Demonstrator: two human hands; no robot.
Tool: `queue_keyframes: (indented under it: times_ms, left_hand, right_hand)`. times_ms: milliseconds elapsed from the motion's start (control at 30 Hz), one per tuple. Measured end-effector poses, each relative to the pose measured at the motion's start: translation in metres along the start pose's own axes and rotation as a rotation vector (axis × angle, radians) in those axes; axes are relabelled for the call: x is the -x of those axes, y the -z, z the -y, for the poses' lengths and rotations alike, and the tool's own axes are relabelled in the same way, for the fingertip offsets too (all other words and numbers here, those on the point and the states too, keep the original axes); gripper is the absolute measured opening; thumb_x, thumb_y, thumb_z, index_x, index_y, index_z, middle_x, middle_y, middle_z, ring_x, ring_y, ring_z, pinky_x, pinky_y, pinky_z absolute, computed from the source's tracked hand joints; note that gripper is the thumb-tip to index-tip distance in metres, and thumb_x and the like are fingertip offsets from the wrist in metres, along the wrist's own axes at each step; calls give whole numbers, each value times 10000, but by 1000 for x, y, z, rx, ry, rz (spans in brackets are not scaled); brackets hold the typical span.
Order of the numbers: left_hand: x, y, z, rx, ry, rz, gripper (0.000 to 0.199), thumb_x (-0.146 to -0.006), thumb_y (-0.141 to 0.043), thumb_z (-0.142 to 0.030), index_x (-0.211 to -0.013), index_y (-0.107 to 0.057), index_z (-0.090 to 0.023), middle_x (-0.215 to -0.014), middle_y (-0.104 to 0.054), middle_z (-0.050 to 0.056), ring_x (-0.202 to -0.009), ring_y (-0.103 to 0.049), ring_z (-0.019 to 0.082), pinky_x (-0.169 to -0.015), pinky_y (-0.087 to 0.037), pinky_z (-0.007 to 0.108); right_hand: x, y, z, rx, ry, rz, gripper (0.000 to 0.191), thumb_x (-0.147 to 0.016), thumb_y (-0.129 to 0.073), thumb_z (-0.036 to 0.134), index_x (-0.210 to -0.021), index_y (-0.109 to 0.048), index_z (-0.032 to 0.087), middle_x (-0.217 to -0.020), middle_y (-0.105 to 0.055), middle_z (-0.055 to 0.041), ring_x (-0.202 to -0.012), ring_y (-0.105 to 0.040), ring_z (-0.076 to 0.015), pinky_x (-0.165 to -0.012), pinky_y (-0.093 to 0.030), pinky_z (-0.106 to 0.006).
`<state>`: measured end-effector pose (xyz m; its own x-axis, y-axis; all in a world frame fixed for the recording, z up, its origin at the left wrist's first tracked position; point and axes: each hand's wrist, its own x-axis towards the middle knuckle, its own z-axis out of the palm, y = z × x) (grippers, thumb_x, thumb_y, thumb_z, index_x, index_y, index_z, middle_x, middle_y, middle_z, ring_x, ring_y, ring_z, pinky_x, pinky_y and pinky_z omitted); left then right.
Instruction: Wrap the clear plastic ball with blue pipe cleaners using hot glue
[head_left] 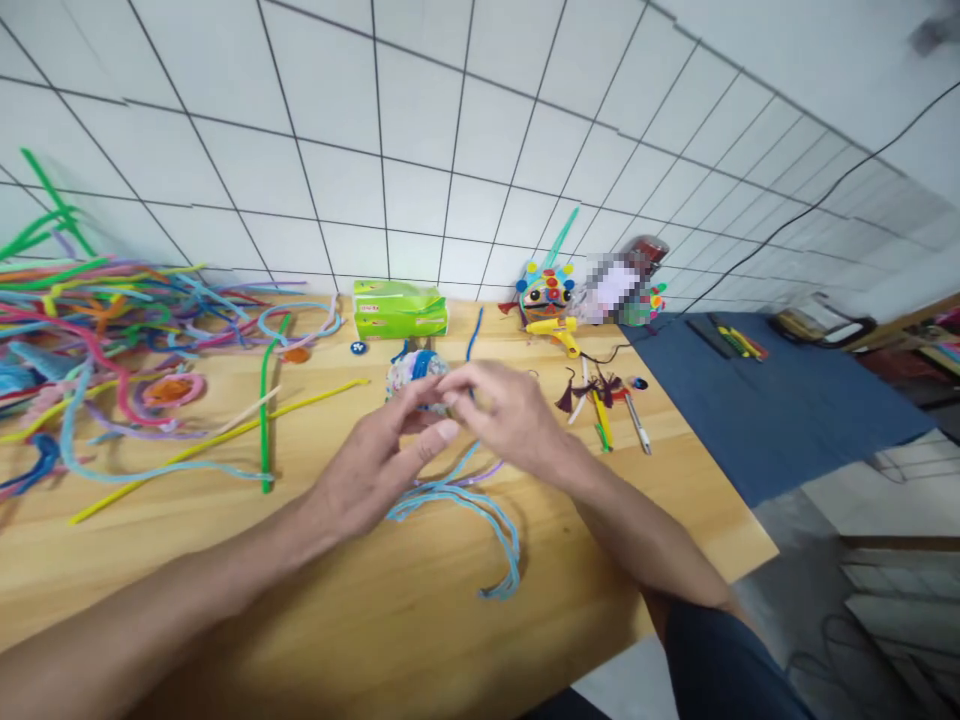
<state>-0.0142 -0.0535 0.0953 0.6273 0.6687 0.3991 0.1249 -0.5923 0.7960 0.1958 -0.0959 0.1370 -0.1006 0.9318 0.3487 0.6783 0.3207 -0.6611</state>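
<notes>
My left hand [375,455] is raised over the middle of the table, its fingers stretched forward and its thumb apart from them. Against its fingertips, my right hand [502,412] has its fingers curled together; anything inside them is hidden. Just behind the left fingers sits a rounded bundle of blue, white and pale fuzzy stems [422,366], partly covered by the hand. Below both hands, light-blue pipe cleaners [495,507] lie in a curved bunch on the wood, with a purple one by them.
A pile of coloured pipe cleaners [112,310] spreads across the left. At the back stand a green tissue pack [400,310] and a decorated figure [550,293]. A yellow glue gun [559,330], dark tassels [611,388] and a pen [637,422] lie to the right, before a blue cloth [810,400].
</notes>
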Motion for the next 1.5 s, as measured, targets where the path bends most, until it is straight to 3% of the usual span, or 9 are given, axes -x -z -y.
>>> queue_keyframes:
  times_ms: [167, 333, 467, 600, 833, 1033, 1133, 1333, 1500]
  left_hand:
    - [-16, 20, 38, -290, -239, -317, 630, -1010, -756, -479, -1570, -528, -305, -1501, -649, 125, -1363, -663, 359, -1162, -595, 596]
    - [-24, 2, 88, -312, -273, -199, 1082, -876, -908, -534, -1716, -285, -260, -1681, -465, 206, -1594, -472, 434, -1312, -450, 674]
    - [-22, -17, 109, -236, -226, -140, 1108, -840, -956, -473, -1709, -308, -247, -1656, -495, 210, -1591, -490, 429, -1316, -463, 646]
    - [-22, -18, 113, -216, -254, -139, 961, -906, -897, -396, -1685, -354, -249, -1644, -525, 196, -1591, -508, 390, -1323, -471, 612]
    - [-20, -14, 114, -276, -243, -132, 1054, -882, -911, -367, -1723, -286, -254, -1657, -514, 207, -1582, -506, 406, -1321, -459, 634]
    - [-21, -14, 109, -205, -238, -115, 898, -958, -823, -415, -1698, -341, -253, -1677, -445, 211, -1613, -441, 394, -1331, -437, 639]
    - [-21, -14, 110, -183, -248, -100, 849, -995, -770, -410, -1701, -331, -241, -1666, -453, 217, -1621, -423, 393, -1332, -432, 644]
    - [-21, -15, 114, -169, -262, -110, 845, -996, -759, -402, -1703, -322, -248, -1633, -469, 217, -1579, -462, 388, -1313, -452, 641]
    - [-21, -16, 114, -172, -254, -87, 899, -976, -777, -427, -1721, -303, -256, -1629, -436, 226, -1571, -464, 405, -1302, -465, 640]
  right_hand:
    - [-15, 25, -61, -188, -269, -217, 220, -894, -675, 462, -906, -701, 244, -896, -769, -21, -845, -704, -211, -818, -555, -357]
    - [-15, 5, -94, -238, -330, -191, 299, -856, -685, 520, -927, -713, 231, -912, -764, -12, -863, -688, -194, -842, -535, -343]
    - [-6, 0, -108, -197, -348, -231, 289, -875, -682, 503, -931, -720, 222, -901, -758, -17, -845, -685, -193, -820, -523, -343]
    - [-2, -1, -112, -151, -306, -244, 242, -894, -699, 463, -910, -733, 225, -858, -757, -12, -822, -686, -195, -805, -525, -348]
    - [0, -12, -89, -93, -152, -242, 99, -949, -717, 333, -961, -773, 253, -910, -817, -14, -834, -736, -199, -836, -588, -365]
    - [-6, 65, -144, 95, -235, -770, 79, -894, -785, 282, -902, -748, 213, -742, -714, -7, -663, -631, -170, -666, -520, -322]
    - [-7, 101, -190, 158, -444, -902, 156, -767, -840, 149, -823, -704, 202, -747, -687, -15, -676, -605, -159, -688, -501, -325]
    - [-7, 103, -240, 365, -580, -831, 603, -457, -970, 89, -819, -521, 265, -914, -647, -30, -873, -610, -215, -862, -480, -428]
    - [-15, 98, -237, 344, -670, -619, 593, -508, -929, 50, -840, -495, 282, -871, -612, 9, -849, -594, -212, -870, -452, -438]
